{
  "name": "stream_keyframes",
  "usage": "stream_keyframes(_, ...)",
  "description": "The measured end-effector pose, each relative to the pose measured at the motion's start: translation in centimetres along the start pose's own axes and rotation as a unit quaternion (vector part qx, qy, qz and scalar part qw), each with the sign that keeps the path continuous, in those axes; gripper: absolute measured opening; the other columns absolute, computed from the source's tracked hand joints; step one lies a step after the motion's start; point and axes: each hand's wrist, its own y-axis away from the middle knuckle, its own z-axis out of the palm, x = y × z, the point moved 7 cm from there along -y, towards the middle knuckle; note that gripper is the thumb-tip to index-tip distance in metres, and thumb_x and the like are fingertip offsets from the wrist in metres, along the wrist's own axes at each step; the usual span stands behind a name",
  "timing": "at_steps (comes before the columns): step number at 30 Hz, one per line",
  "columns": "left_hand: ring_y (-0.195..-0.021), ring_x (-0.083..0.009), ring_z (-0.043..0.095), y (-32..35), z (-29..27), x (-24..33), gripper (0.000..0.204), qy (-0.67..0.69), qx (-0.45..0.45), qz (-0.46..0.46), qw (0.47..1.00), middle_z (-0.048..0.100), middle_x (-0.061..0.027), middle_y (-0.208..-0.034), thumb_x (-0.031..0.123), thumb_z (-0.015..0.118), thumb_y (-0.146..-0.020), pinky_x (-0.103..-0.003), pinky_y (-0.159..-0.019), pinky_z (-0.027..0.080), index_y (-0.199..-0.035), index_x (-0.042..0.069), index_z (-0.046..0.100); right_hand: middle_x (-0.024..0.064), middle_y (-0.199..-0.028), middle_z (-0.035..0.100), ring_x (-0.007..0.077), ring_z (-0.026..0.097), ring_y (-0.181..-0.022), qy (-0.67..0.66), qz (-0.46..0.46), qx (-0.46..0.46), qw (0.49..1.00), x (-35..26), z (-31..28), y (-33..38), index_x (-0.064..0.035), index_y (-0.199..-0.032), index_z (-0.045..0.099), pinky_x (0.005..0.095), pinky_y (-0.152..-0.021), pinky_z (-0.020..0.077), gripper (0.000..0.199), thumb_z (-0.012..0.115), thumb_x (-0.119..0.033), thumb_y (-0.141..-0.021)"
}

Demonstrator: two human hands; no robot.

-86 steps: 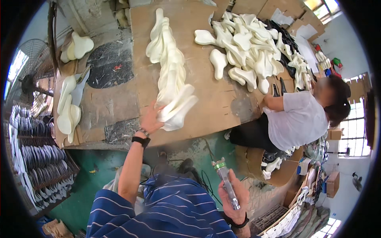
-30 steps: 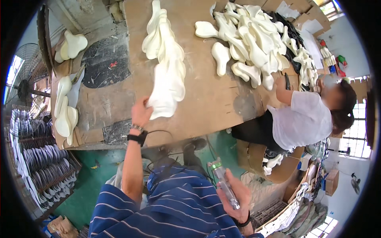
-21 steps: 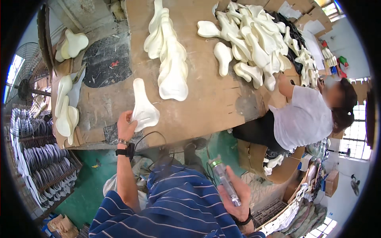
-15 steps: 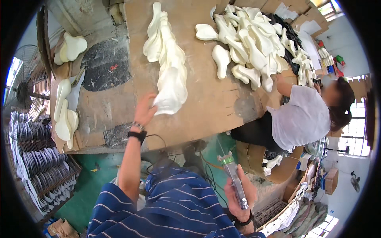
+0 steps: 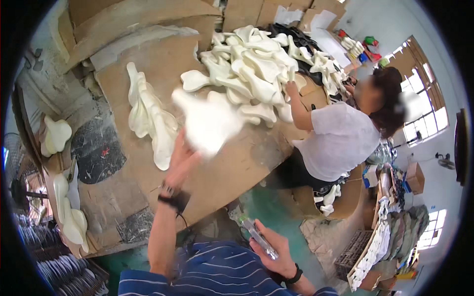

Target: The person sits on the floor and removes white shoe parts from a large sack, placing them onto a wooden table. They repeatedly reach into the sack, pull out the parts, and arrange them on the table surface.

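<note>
saddle-shaped piece [image 5: 207, 123], head view: over the bench [image 5: 222, 175], blurred.
left hand [image 5: 182, 155] pinches its near edge; right hand [image 5: 276, 249] is wrapped around a silver tool [image 5: 261, 240]. if the one-edge grip twists, the piece could slip or strike the heap [image 5: 256, 69].

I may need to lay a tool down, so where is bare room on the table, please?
Bare cardboard lies between the left hand and the other person; brown surface is free nearer than the dark patch, right of some pale pieces. The far right, under the pale pile, is crowded.
</note>
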Motion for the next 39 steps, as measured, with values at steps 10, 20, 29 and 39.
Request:
stream_keyframes(10, -0.12, -0.0227, 0.064, -1.4, 6.8, 7.5, 0.043, -0.242, -0.183, 0.02, 0.953, 0.068, -0.0153, -0.129, 0.0, 0.06, -0.098, -0.037, -0.1, 0.053, -0.141, 0.0, 0.055, 0.0202, -0.109, 0.071, 0.0313, 0.072, -0.092, -0.038, -0.028, -0.044, 0.998, 0.2, -0.8, -1.8, 0.0027, -0.14, 0.058, 0.0338, -0.084, 0.055, 0.06, 0.079, -0.003, -0.084)
stream_keyframes(20, -0.113, -0.0278, 0.068, 6.3, -19.2, -2.5, 0.045, -0.495, 0.168, -0.004, 0.852, 0.071, -0.0149, -0.122, 0.0, 0.062, -0.088, -0.039, -0.099, 0.052, -0.132, 0.004, 0.062, 0.0237, -0.11, 0.072, 0.0354, 0.073, -0.096, 0.007, 0.008, -0.158, 0.987, -0.8, 1.1, -0.6, 0.0026, -0.139, 0.059, 0.0365, -0.085, 0.0557, 0.063, 0.08, 0.0, -0.079)
stream_keyframes(29, -0.12, -0.0367, 0.06, 1.5, -21.7, -8.1, 0.057, -0.515, 0.195, -0.036, 0.834, 0.064, -0.0186, -0.129, -0.003, 0.059, -0.079, -0.044, -0.105, 0.047, -0.136, 0.004, 0.057, 0.0218, -0.1, 0.072, 0.0312, 0.072, -0.084, 0.03, -0.021, -0.126, 0.991, -1.9, 1.6, -1.9, 0.004, -0.138, 0.059, 0.0349, -0.077, 0.0554, 0.06, 0.078, -0.003, -0.082)
stream_keyframes(39, -0.104, -0.0266, 0.067, 1.9, -19.9, -6.6, 0.044, -0.451, 0.204, -0.131, 0.859, 0.068, -0.0139, -0.109, 0.007, 0.066, -0.08, -0.038, -0.091, 0.055, -0.123, 0.001, 0.061, 0.0155, -0.09, 0.073, 0.022, 0.072, -0.078, 0.04, -0.061, -0.036, 0.997, -3.0, 0.3, -2.5, 0.0068, -0.137, 0.058, 0.0323, -0.071, 0.0557, 0.056, 0.073, 0.001, -0.084)
